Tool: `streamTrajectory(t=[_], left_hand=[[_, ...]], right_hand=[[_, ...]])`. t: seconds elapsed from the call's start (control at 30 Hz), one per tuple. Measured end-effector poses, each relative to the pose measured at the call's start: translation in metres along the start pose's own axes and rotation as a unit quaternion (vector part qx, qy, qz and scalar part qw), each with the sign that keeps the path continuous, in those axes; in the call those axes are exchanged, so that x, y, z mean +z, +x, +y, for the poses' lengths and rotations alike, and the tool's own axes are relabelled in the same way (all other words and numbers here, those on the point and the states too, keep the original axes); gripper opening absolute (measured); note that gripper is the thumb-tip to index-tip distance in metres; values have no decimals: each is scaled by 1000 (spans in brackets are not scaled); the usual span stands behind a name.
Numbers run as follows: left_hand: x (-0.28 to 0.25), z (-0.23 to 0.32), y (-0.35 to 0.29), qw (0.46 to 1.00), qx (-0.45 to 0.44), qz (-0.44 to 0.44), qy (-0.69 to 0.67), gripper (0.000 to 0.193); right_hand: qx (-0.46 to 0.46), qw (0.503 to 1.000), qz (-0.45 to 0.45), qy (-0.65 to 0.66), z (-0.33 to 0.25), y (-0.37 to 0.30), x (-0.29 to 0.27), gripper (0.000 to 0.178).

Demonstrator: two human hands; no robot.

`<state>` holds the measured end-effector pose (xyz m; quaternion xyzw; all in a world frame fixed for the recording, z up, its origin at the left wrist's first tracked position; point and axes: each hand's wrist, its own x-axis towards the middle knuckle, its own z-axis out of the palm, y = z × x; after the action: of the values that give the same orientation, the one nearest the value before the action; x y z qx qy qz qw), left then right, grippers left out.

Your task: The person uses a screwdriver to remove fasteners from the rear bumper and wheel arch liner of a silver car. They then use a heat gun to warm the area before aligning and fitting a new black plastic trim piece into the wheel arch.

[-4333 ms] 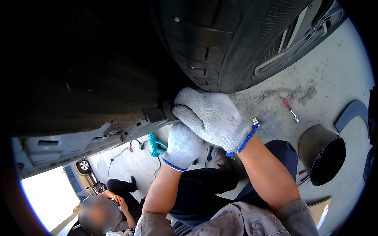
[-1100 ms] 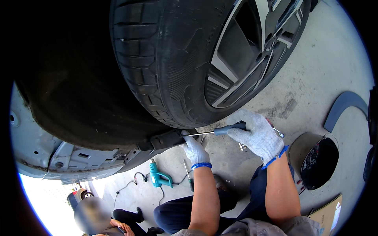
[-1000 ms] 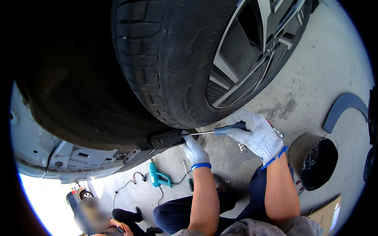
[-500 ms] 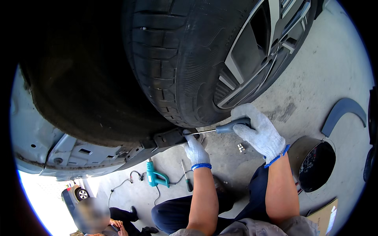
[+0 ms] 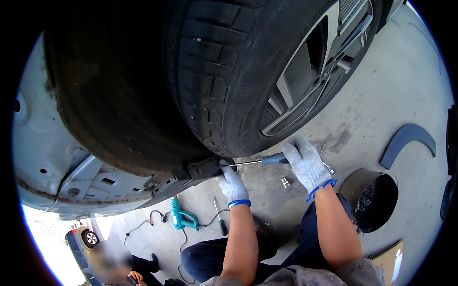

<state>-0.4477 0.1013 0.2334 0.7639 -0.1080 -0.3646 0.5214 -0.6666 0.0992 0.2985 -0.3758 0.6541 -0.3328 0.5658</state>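
Note:
My right hand point(image 5: 307, 164), in a white knit glove with a blue cuff, is closed around the rear of the grey handle of a screwdriver point(image 5: 273, 159). Its thin metal shaft points left to the end of a black plastic bracket point(image 5: 204, 168) at the lower edge of the wheel arch. My left hand point(image 5: 233, 184), gloved alike, pinches the bracket's end, thumb on top by the shaft's tip. The fingers underneath are partly hidden, and so is the exact spot the tip meets. Just above both hands is a large black tyre point(image 5: 210, 90) on a grey and black alloy wheel.
A teal heat gun point(image 5: 180, 215) with its cord and a second screwdriver point(image 5: 221, 224) lie on the concrete floor. Small pale fasteners point(image 5: 285, 182) are below the right hand. Rightward are a round metal bucket point(image 5: 353, 193) and a curved grey trim point(image 5: 400, 140). Another person point(image 5: 138, 269) sits lower left.
My right hand has turned on the screwdriver, its fingers now folded over the handle's rear end. My left hand keeps its place on the bracket. The whole view has shifted slightly.

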Motion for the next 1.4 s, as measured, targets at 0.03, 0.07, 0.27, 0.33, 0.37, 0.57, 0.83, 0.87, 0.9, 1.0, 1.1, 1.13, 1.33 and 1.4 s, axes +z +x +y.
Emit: streamTrajectory(t=[0.03, 0.07, 0.27, 0.33, 0.37, 0.57, 0.83, 0.87, 0.9, 1.0, 1.1, 1.13, 1.33, 1.4], left_hand=[[-1, -3, 2, 1000, 15, 5, -15, 76], [-3, -5, 5, 999, 26, -4, -37, 76], [1, -9, 5, 997, 48, 3, -58, 72], [4, -8, 3, 997, 46, 7, -59, 72], [7, -7, 0, 997, 43, 10, -59, 72], [9, 2, -5, 996, 46, 21, -70, 77], [4, 1, -4, 997, 49, 10, -52, 82], [2, 0, -2, 998, 47, 12, -49, 82], [1, 0, 1, 998, 46, 14, -46, 81], [4, -4, 2, 998, 45, 1, -49, 80], [2, -6, 3, 998, 42, 9, -45, 78], [1, -5, 3, 998, 44, 3, -46, 78], [-1, -5, 3, 998, 48, 2, -39, 76], [3, -3, -1, 998, 48, -8, -28, 73]], right_hand=[[-6, 1000, 1, -25, -3, 0, 2, 36], [-11, 999, 3, -49, -3, 0, 3, 37], [-98, 989, -45, 97, 7, -7, -5, 28], [-51, 995, -19, 87, 8, 0, 0, 29], [-27, 996, -6, 81, 4, 2, 3, 30], [-41, 993, -7, 106, -1, -6, 3, 31], [-3, 1000, 28, 0, 1, 10, 11, 37], [-3, 1000, 17, -24, 0, 10, 9, 39], [-4, 999, 6, -49, 0, 11, 8, 41], [-172, 984, 48, 27, 17, 13, 6, 40], [-103, 991, 17, 83, 7, 11, 8, 41], [-62, 998, 7, 27, 2, 13, 7, 40], [-71, 997, -18, 13, 7, 13, 3, 40], [-200, 973, 27, 110, 23, 16, 8, 42]])
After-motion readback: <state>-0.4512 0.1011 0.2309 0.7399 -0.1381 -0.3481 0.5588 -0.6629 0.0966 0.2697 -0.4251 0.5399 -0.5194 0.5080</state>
